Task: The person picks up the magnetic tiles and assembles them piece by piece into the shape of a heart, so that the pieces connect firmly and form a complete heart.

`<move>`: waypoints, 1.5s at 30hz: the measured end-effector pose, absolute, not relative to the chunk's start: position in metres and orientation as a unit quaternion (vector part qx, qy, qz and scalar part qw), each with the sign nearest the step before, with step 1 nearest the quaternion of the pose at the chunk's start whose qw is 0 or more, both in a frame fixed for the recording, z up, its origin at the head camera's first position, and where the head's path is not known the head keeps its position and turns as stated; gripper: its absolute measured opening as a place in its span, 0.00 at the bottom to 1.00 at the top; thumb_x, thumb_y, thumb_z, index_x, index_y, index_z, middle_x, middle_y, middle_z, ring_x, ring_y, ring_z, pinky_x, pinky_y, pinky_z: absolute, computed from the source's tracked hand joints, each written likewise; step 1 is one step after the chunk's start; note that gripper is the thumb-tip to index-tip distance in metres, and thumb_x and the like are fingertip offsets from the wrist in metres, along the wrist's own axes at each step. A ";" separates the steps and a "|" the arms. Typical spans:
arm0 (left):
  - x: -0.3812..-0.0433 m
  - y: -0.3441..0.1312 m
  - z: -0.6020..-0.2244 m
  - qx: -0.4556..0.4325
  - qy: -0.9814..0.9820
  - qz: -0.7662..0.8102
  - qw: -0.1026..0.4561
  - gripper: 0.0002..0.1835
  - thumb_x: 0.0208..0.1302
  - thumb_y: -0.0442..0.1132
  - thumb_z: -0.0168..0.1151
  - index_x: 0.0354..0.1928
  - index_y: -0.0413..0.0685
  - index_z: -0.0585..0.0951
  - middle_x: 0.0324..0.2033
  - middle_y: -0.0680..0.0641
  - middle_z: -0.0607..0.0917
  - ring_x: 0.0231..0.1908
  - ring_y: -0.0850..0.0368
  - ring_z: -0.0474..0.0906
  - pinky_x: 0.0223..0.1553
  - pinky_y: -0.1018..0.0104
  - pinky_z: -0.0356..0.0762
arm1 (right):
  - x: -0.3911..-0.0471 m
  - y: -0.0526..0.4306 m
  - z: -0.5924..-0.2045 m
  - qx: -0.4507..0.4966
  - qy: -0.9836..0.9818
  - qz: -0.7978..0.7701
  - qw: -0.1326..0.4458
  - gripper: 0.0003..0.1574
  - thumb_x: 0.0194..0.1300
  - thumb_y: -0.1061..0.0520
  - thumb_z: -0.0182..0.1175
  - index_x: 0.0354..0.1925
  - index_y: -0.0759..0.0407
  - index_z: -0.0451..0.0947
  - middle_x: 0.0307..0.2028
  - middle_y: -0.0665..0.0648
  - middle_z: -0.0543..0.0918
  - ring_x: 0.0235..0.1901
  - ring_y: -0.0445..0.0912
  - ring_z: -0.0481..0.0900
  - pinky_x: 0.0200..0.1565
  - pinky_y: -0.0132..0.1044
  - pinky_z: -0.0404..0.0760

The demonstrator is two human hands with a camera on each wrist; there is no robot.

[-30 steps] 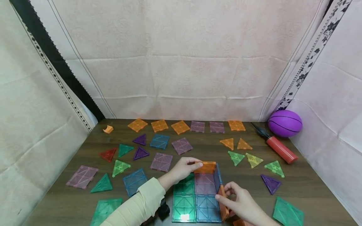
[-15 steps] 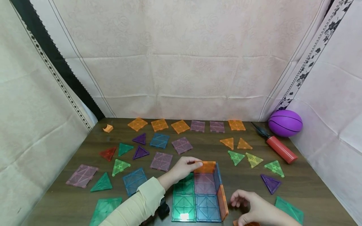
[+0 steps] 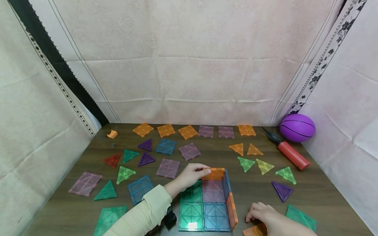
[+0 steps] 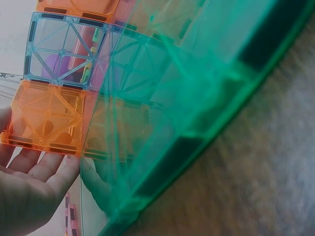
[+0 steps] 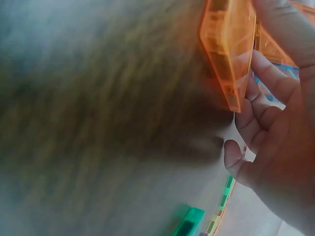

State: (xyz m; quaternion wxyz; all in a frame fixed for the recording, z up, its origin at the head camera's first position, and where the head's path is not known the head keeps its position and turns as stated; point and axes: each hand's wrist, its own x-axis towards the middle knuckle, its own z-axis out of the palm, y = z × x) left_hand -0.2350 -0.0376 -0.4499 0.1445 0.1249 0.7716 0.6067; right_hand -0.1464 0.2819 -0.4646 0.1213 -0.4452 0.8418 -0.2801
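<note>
Two green magnetic tiles, a purple one and a blue one lie flat as a square base. Upright along its edges stand an orange tile at the back, then a blue wall tile and an orange wall tile on the right side. My left hand pinches the back orange tile at its upper left corner, thumb on the near face. To the right of the base, my right hand holds a loose orange tile between thumb and fingers, low over the table and partly hidden.
Loose triangles and squares are spread over the wooden table, including a blue square left of the base and a green square near the right forearm. A red hand pump and a purple ball sit at the back right.
My right hand has let go of the right-side orange wall tile, moved right and down, and taken hold of the loose orange tile. The left hand stays in place.
</note>
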 end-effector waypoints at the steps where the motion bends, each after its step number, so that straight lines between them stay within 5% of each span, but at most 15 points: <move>1: -0.235 -0.038 -0.450 0.124 0.772 0.607 0.145 0.15 0.67 0.46 0.61 0.49 0.47 0.85 0.47 0.48 0.83 0.42 0.58 0.77 0.44 0.56 0.77 | -0.146 0.281 -0.465 -0.446 0.845 -0.272 0.115 0.21 0.57 0.40 0.69 0.47 0.39 0.75 0.42 0.37 0.72 0.41 0.32 0.66 0.34 0.30 0.66; 17: -0.233 -0.037 -0.448 0.125 0.769 0.611 0.140 0.14 0.67 0.45 0.60 0.50 0.46 0.84 0.47 0.47 0.83 0.44 0.56 0.77 0.46 0.53 0.77 | -0.147 0.274 -0.454 -0.338 0.877 -0.282 0.190 0.21 0.56 0.37 0.66 0.44 0.42 0.74 0.41 0.36 0.72 0.40 0.32 0.66 0.40 0.31 0.71; 27: -0.233 -0.037 -0.448 0.125 0.766 0.614 0.141 0.15 0.67 0.45 0.61 0.50 0.45 0.84 0.47 0.46 0.83 0.45 0.54 0.78 0.46 0.53 0.77 | -0.141 0.269 -0.445 -0.311 0.888 -0.265 0.209 0.33 0.51 0.34 0.71 0.52 0.44 0.76 0.42 0.38 0.71 0.41 0.33 0.66 0.38 0.30 0.73; 36: -0.234 -0.038 -0.448 0.130 0.766 0.613 0.143 0.15 0.67 0.45 0.61 0.50 0.45 0.84 0.47 0.46 0.84 0.44 0.55 0.77 0.45 0.54 0.77 | -0.134 0.260 -0.447 -0.384 0.823 -0.337 0.248 0.18 0.61 0.45 0.66 0.45 0.45 0.71 0.40 0.38 0.71 0.37 0.29 0.70 0.34 0.27 0.75; 45: -0.234 -0.038 -0.448 0.131 0.768 0.611 0.141 0.15 0.68 0.44 0.60 0.50 0.44 0.84 0.48 0.46 0.83 0.44 0.54 0.78 0.44 0.53 0.77 | -0.118 0.235 -0.433 -0.506 0.776 -0.314 0.207 0.03 0.69 0.59 0.56 0.40 0.51 0.71 0.21 0.41 0.69 0.24 0.21 0.61 0.24 0.17 0.68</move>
